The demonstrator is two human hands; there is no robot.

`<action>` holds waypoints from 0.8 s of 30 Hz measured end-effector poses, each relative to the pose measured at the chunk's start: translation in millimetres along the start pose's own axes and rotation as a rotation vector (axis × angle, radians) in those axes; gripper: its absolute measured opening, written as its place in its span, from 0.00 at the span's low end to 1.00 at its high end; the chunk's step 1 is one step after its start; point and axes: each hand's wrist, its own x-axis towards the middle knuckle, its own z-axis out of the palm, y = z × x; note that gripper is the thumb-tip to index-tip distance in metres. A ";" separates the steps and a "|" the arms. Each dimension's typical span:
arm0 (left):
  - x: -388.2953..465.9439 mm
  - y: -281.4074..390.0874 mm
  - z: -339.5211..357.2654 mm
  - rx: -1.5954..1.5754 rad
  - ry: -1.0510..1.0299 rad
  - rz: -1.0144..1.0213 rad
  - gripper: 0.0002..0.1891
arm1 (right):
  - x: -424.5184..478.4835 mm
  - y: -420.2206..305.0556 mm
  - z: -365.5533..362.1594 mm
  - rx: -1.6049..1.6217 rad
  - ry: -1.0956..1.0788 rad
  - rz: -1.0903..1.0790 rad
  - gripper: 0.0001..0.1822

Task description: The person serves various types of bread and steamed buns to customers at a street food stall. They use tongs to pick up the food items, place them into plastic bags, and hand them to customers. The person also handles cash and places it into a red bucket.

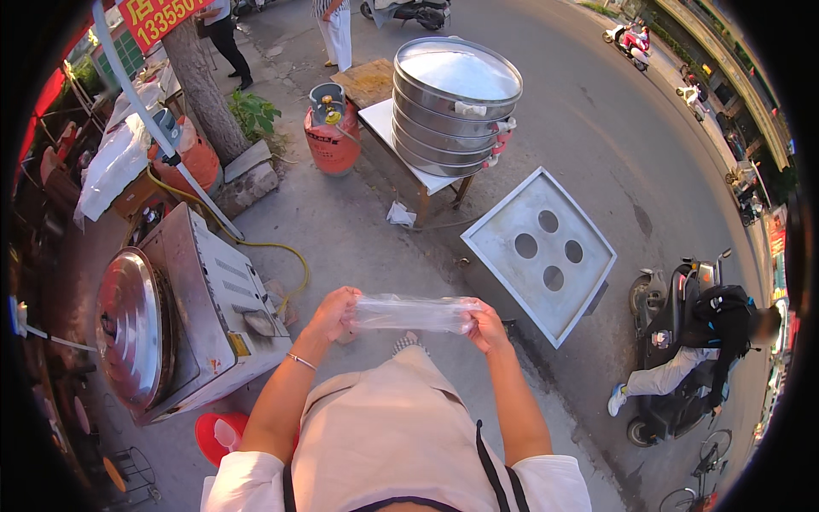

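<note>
A clear plastic bag or film (411,314) is stretched sideways in front of my apron. My left hand (339,313) pinches its left end, and my right hand (484,325) grips the right end, fingers bent around the gathered plastic. The two hands are level, apart from each other. Beyond my right hand stands a square metal stand (537,256) with several round holes in its top. Farther ahead, a tall stack of round metal steamer trays (441,128) with a lid rests on a small table (438,181).
A metal-sided stove (224,301) with a large domed lid (131,326) stands at left, a red bucket (214,430) near my left arm. A yellow hose (275,244) crosses the pavement. A red gas cylinder (333,141) stands ahead. At right, a person (710,333) sits on a scooter.
</note>
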 end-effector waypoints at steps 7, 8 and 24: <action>87.5 91.9 -20.0 -0.062 0.275 0.166 0.09 | 208.3 -184.0 45.6 -0.036 -0.034 -0.092 0.20; 94.5 105.8 -15.5 -0.076 0.305 0.177 0.09 | 238.0 -209.5 48.4 -0.003 0.002 -0.128 0.21; 410.9 354.7 -97.3 0.165 0.239 0.019 0.10 | 497.5 -318.6 43.0 0.285 0.678 -0.272 0.19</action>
